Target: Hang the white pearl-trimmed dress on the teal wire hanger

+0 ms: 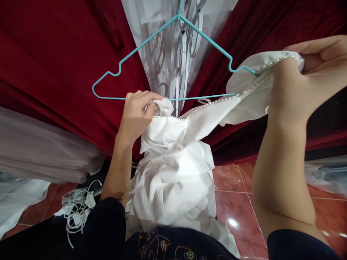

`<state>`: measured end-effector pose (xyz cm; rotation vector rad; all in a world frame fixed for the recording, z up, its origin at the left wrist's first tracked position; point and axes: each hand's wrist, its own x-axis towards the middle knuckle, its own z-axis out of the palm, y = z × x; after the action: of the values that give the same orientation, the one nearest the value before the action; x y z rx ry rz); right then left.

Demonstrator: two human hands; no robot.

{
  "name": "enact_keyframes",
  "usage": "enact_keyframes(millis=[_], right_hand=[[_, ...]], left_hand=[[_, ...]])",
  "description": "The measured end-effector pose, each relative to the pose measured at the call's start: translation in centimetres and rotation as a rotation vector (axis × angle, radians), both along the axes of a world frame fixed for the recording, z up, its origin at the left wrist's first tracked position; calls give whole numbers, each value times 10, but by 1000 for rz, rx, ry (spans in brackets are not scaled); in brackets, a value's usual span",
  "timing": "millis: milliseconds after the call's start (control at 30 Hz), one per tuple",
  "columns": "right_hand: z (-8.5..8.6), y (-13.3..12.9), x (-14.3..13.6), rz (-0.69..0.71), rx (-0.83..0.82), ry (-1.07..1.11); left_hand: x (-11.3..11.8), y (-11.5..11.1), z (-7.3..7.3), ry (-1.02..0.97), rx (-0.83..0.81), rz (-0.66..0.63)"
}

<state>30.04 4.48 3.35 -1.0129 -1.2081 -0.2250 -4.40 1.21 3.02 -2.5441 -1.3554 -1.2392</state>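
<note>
A white dress [173,177] with a pearl-beaded neckline hangs down in front of me. Above it is a light blue wire hanger [157,33], its right end inside the dress's right shoulder. My left hand [139,110] is closed on the beaded edge at the left of the neckline, close to the hanger's bottom bar. On the far right, my right hand [311,68] grips the right shoulder of the dress and stretches it sideways. The hanger's left end sticks out bare. The fingertips of my right hand are partly hidden by the cloth.
Dark red curtains [54,54] hang on both sides, with a white ornate metal frame [183,61] between them. Pale tulle fabric [43,141] hangs at the left. A tangle of white cables [78,213] lies at lower left. Red tiles [233,202] cover the floor.
</note>
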Motion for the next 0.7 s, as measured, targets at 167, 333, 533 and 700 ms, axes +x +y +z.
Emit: enact_keyframes(millis=[167, 333, 533, 700], right_hand=[[-48, -1, 33, -147, -219, 34], [-63, -55, 3, 64, -262, -195], [-39, -58, -69, 413, -156, -407], [-66, -21, -102, 321, -53, -165]], left_hand=[[8, 6, -7, -62, 6, -13], [19, 7, -15, -77, -13, -7], [27, 4, -16, -116, -35, -42], [25, -4, -38, -159, 108, -80]])
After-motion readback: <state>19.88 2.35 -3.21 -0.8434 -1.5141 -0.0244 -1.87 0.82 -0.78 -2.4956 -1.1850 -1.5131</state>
